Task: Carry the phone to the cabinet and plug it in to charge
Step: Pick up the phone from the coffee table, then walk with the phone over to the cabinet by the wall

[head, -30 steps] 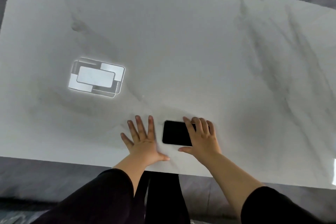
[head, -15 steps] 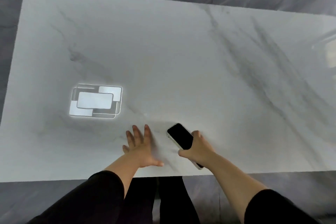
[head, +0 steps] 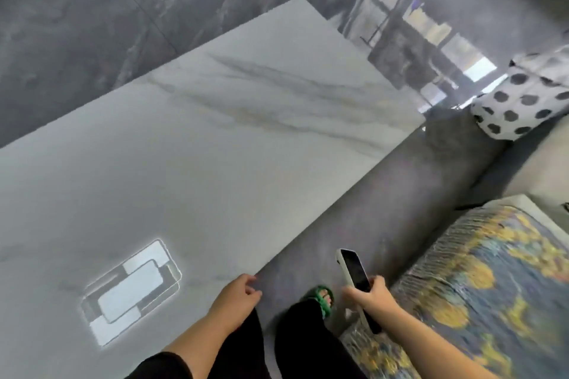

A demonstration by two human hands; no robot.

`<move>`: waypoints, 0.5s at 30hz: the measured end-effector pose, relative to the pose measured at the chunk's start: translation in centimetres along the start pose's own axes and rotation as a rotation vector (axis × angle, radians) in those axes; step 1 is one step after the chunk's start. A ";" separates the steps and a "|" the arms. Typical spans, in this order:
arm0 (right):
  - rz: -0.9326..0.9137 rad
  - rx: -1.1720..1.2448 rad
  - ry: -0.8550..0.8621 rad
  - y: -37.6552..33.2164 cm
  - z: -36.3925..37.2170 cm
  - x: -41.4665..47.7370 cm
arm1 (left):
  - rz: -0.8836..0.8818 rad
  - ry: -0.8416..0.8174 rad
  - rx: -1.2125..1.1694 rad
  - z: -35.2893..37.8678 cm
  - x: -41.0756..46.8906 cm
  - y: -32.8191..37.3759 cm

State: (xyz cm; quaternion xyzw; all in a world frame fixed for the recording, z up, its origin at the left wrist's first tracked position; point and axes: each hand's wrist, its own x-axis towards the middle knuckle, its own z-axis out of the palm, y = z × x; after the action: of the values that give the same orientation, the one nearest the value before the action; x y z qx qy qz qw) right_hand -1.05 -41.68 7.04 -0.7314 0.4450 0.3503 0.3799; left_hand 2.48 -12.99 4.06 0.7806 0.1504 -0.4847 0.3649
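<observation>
The phone (head: 354,271) is a dark-screened slab in a pale case, held upright and tilted off the table, over the grey floor. My right hand (head: 372,295) grips its lower half. My left hand (head: 237,295) rests at the near edge of the white marble table (head: 215,148), fingers loosely curled and holding nothing. No cabinet or charger shows in the head view.
A ceiling light's reflection (head: 132,292) glares on the table at lower left. A sofa with a blue and yellow cushion (head: 492,286) and a black-dotted white pillow (head: 523,101) stands at right. My foot in a green slipper (head: 321,298) is on the floor between table and sofa.
My right hand lifted the phone off the table and carried it right, past the table edge. My left hand slid back to the edge. The view swung right, showing the sofa.
</observation>
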 end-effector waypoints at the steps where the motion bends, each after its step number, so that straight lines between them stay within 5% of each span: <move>1: 0.021 0.031 -0.001 1.8 -1.6 -0.4 | 0.014 -0.018 0.015 1.0 -0.3 1.3; 8: 0.194 0.267 -0.037 13.6 -10.6 -0.3 | 0.102 0.030 -0.015 7.7 0.0 11.4; 15: 0.285 0.519 -0.052 17.1 -16.1 2.8 | 0.130 0.027 0.121 11.6 2.6 22.4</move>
State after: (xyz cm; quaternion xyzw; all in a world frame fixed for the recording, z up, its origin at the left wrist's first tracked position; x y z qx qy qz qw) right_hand -12.95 -62.12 8.03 -0.5305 0.6080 0.2934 0.5127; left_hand 9.41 -37.00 8.19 0.8157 0.0747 -0.4576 0.3459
